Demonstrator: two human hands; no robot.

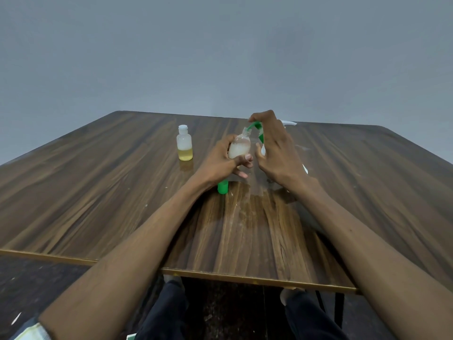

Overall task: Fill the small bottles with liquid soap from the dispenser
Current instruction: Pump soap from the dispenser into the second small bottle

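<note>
Left hand [221, 159] grips a tilted small bottle [239, 148]; right hand [274, 146] presses the green dispenser pump [256, 127]. Keep spout inside the neck.

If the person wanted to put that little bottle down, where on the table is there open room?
The wide stretch of table left of the capped bottle is bare, as is the far right side beyond the right hand. The middle is crowded: the left hand holds the small bottle at the green dispenser spout, with a green cap below.
</note>
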